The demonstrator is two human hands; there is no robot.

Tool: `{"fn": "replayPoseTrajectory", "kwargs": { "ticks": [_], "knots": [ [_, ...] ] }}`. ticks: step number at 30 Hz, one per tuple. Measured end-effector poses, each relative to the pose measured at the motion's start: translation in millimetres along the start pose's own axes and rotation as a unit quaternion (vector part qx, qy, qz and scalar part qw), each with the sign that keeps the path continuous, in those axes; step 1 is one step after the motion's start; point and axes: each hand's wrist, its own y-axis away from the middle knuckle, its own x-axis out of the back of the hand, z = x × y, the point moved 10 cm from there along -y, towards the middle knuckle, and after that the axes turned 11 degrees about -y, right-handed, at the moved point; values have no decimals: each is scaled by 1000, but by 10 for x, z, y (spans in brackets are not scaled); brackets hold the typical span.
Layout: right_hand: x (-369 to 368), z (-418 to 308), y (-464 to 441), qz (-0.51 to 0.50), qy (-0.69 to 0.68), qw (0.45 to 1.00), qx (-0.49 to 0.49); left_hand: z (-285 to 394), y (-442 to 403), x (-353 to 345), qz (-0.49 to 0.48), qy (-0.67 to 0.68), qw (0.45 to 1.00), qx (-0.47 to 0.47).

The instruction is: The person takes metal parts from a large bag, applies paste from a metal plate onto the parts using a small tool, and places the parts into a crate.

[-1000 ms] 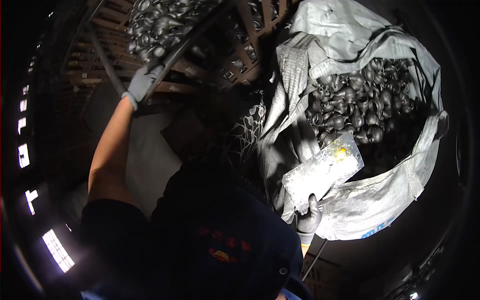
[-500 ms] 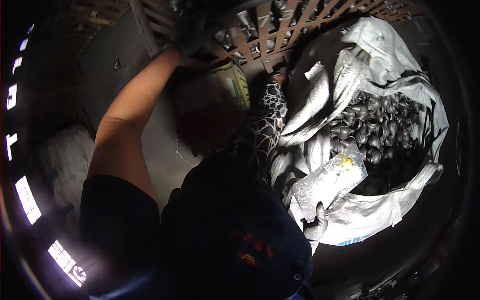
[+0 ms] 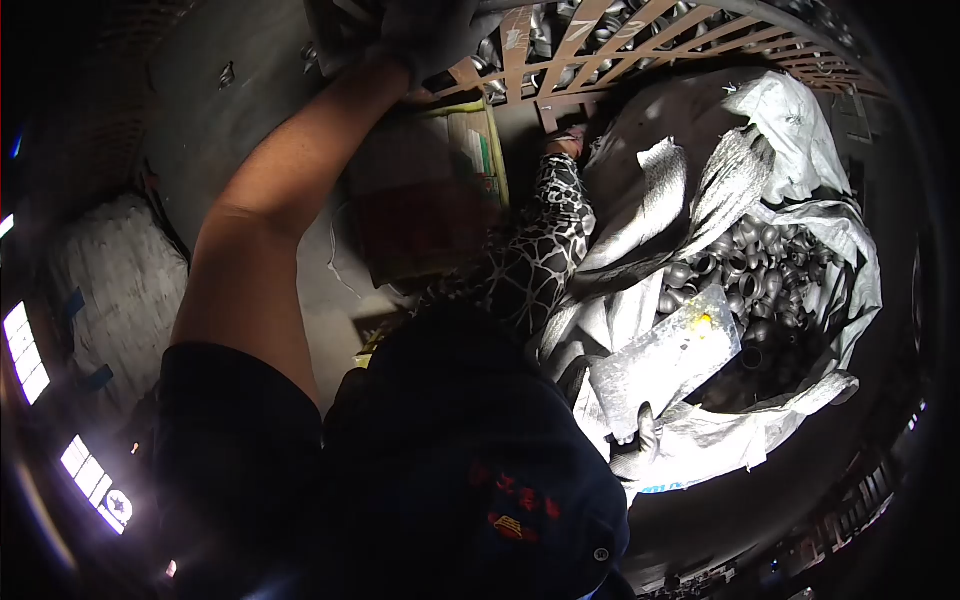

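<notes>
My right hand point(image 3: 638, 445), in a grey glove, grips the lower edge of a flat rectangular plate point(image 3: 665, 365), pale and shiny with a yellow spot. The plate slants over the near side of a large white woven sack point(image 3: 800, 130). Inside the sack lie many dark, curved metal pipe fittings point(image 3: 770, 265). My left arm stretches far forward, and my left hand point(image 3: 430, 35), in a dark glove, is at the near rim of a brown slatted cage point(image 3: 520, 55). Shadow hides its fingers, so I cannot tell what they hold.
Metal fittings fill the slatted cage, which has pale digits on its slats. A shaded box point(image 3: 430, 210) with a yellow edge stands between my left arm and a leg in patterned trousers point(image 3: 545, 235). A pale wrapped bundle point(image 3: 130, 290) lies at the left.
My left hand has moved right along the top of the view, and the view itself has shifted. The plate stays in my right hand, nearly in the same place over the sack.
</notes>
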Motion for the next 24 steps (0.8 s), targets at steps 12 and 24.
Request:
{"fn": "replayPoseTrajectory", "kwargs": {
  "ticks": [12,24],
  "knots": [
    [-119,110,-5,-19,-14,1000,-18,168,-82,-9,-44,-8,999,4],
    [-273,18,142,-68,7,998,16,269,542,568,100,142,985,6]
  ]
}}
